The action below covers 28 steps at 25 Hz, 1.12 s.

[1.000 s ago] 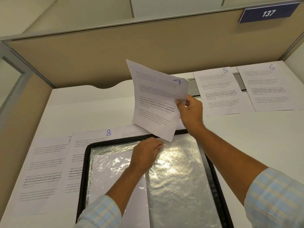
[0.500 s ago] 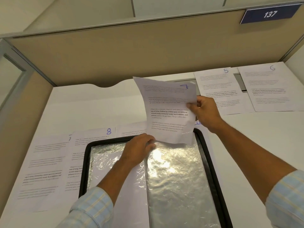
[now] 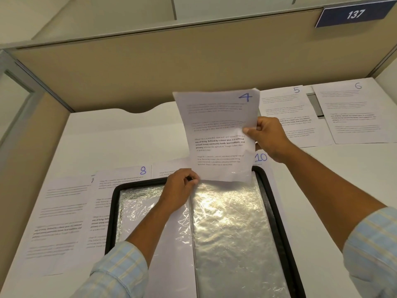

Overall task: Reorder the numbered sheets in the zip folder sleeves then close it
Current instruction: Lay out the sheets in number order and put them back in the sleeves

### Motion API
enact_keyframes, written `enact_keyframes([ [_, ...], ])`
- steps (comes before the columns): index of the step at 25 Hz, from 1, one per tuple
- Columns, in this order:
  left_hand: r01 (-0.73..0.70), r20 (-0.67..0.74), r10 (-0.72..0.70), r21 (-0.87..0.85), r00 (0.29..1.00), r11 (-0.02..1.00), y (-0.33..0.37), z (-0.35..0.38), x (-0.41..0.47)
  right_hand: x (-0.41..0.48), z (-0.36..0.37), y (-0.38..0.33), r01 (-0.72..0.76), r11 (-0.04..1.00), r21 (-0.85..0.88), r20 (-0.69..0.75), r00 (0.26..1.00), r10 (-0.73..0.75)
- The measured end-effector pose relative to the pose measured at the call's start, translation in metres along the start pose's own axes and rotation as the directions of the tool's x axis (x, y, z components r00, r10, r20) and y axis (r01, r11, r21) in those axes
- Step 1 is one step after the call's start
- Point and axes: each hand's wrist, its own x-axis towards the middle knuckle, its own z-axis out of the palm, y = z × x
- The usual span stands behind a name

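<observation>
The black zip folder (image 3: 281, 229) lies open on the white desk, its clear plastic sleeves (image 3: 232, 233) shining. My right hand (image 3: 268, 136) grips the right edge of sheet 4 (image 3: 217, 130), held upright with its bottom edge at the top of the right-hand sleeve. My left hand (image 3: 180, 190) pinches the top of that sleeve at the sheet's lower left corner. Whether the sheet's edge is inside the sleeve I cannot tell. Sheets 7 (image 3: 60, 211) and 8 (image 3: 116, 183) lie left of the folder, sheet 10 (image 3: 261, 158) behind it, sheets 5 (image 3: 300, 112) and 6 (image 3: 361, 112) at the back right.
A beige partition wall (image 3: 150, 72) closes the desk at the back and left. A blue plate reading 137 (image 3: 354, 15) hangs top right. A grey slot (image 3: 315, 104) shows between sheets 5 and 6.
Sheet 4 has come down and turned upright, its bottom edge now meeting the top of the right sleeve. My left hand has stayed at the sleeve's top edge.
</observation>
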Motion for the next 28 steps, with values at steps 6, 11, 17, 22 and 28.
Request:
enact_keyframes([
  [6,0.040,0.015,-0.039,-0.075,0.999,0.996,-0.002,0.000,0.002,0.000,0.002,0.004,-0.072,0.994,0.084,0.027,0.997,0.070],
  [11,0.016,0.013,-0.015,-0.068,1.000,0.998,-0.001,0.000,0.001,0.000,0.003,0.008,-0.076,0.995,-0.066,0.127,0.988,0.084],
  [17,-0.029,-0.086,0.036,0.078,0.996,0.997,0.010,0.014,-0.007,-0.001,0.015,0.001,-0.124,0.987,-0.103,0.226,0.963,0.144],
  [22,-0.088,-0.179,0.135,0.251,0.975,0.964,0.033,0.039,-0.018,-0.001,0.015,0.008,-0.132,0.986,-0.104,0.186,0.971,0.150],
  [28,0.016,-0.271,0.011,0.099,0.962,0.995,0.034,0.043,-0.006,-0.003,0.006,0.016,-0.159,0.954,-0.256,0.359,0.900,0.247],
])
